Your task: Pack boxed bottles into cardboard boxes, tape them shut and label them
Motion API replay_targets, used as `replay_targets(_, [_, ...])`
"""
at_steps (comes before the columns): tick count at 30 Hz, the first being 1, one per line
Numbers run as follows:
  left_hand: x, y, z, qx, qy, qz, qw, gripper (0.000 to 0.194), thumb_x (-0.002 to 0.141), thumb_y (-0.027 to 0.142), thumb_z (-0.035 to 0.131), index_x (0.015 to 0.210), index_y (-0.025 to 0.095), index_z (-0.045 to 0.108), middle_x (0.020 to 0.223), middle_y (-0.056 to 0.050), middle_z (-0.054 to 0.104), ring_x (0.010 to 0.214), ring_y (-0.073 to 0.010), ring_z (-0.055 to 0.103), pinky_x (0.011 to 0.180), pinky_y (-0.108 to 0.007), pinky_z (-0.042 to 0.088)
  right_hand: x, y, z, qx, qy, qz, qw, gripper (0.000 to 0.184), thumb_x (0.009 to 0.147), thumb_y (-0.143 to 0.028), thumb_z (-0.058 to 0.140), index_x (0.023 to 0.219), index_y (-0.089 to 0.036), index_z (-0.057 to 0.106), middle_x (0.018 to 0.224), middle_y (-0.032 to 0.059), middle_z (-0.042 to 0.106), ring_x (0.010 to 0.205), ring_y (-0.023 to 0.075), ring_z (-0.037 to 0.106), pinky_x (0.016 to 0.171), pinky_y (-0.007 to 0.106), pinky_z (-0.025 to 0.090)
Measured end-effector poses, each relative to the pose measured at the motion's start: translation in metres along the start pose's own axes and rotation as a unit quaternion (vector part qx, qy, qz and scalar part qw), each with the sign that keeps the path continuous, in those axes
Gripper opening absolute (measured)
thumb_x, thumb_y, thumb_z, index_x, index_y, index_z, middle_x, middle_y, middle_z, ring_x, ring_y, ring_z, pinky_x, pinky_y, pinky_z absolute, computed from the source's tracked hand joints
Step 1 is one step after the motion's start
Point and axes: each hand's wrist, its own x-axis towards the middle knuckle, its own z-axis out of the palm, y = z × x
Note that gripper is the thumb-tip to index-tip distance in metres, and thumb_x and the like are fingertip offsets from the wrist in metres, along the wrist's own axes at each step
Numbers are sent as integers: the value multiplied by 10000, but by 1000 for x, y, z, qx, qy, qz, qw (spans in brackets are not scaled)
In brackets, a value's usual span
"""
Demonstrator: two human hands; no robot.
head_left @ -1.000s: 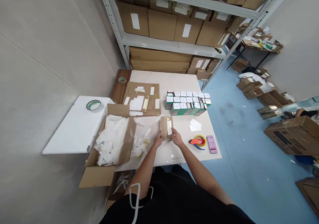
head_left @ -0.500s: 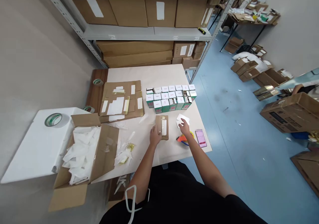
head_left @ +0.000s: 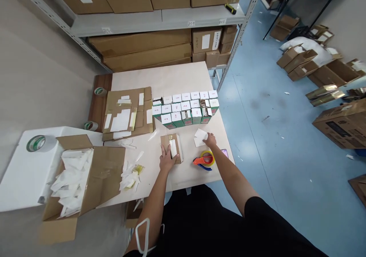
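- Small cardboard pkg: placed flat on bench, nr front edge, approx. mid; white label is seen on top.
- L hand: laid over pkg's front-left part, fingers spread & pressed on it, not clenched.
- R hand: held nr bench's right edge; white slips are touched at their right end by bent fingers; pinched or not can't be told.
- Tape dispenser, red/orange w/ yellow roll: set btw slips & front edge.
- Phone: partly hidden by R forearm, at right edge.
- Green/white boxes: lined up in 3 rows behind pkg, twd right edge.
- Flattened cardboard: stacked along left edge.
- Carton w/ white scraps: stood at front-left corner.
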Motion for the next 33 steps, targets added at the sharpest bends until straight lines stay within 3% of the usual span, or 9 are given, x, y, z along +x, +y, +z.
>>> replay_targets(3, [2, -2, 0, 2, -13, -3, 1000, 974, 876, 792, 491, 1677, 422, 77, 1719, 48, -263, 1477, -496, 367, 1089, -596, 468, 10, 2, 5, -64, 15, -53, 996, 721, 854, -326, 752, 1502, -238, 448, 1568, 129, 426, 1362, 315, 451, 981, 354, 487])
replay_targets(7, [5, -2, -2, 8, -20, -3, 1000, 979, 890, 769, 499, 1682, 392, 63, 1716, 12, -277, 1505, -483, 334, 1128, -587, 433, 20, 3, 9, -119, 27, -92, 988, 672, 859, -211, 701, 1480, -208, 445, 1437, 149, 508, 1286, 302, 463, 992, 362, 452])
replay_targets(14, [5, 1, -2, 10, -27, -9, 1000, 972, 901, 744, 507, 1683, 386, 55, 1718, 3, -280, 1498, -479, 346, 1148, -584, 412, 16, 5, 9, -154, 8, -172, 973, 806, 809, -241, 739, 1535, -222, 388, 1408, 156, 506, 1275, 306, 442, 1023, 378, 405])
replay_targets(18, [6, -1, 0, 10, -20, -6, 1000, 962, 905, 731, 513, 1684, 386, 65, 1725, 1, -259, 1496, -474, 352, 1136, -577, 425, 8, 14, 6, -174, -32, -210, 962, 855, 777, -163, 740, 1556, -227, 392, 1473, 162, 475, 1356, 317, 383, 1095, 389, 351])
replay_targets(23, [7, -3, 3, -1, -17, 0, 1000, 962, 899, 744, 515, 1680, 401, 71, 1722, 7, -266, 1494, -477, 348, 1110, -581, 447, 5, 23, 8, -183, -53, -235, 953, 883, 792, -149, 717, 1592, -258, 360, 1634, 127, 349, 1519, 334, 202, 1210, 446, 204])
replay_targets(28, [7, -4, 5, 0, -19, -5, 1000, 973, 900, 746, 514, 1679, 403, 44, 1712, 11, -294, 1495, -485, 334, 1088, -592, 460, 8, 14, 15, -172, -71, -234, 954, 840, 794, -183, 738, 1561, -239, 399, 1565, 158, 425, 1422, 331, 336, 1173, 432, 257])
replay_targets(33, [8, -6, 6, -5, -18, 5, 1000, 964, 908, 746, 506, 1680, 399, 45, 1709, -4, -304, 1490, -487, 340, 1093, -591, 452, 12, 7, 12, -190, -42, -181, 964, 752, 760, -278, 820, 1440, -220, 503, 1463, 172, 472, 1331, 348, 399, 1112, 441, 314])
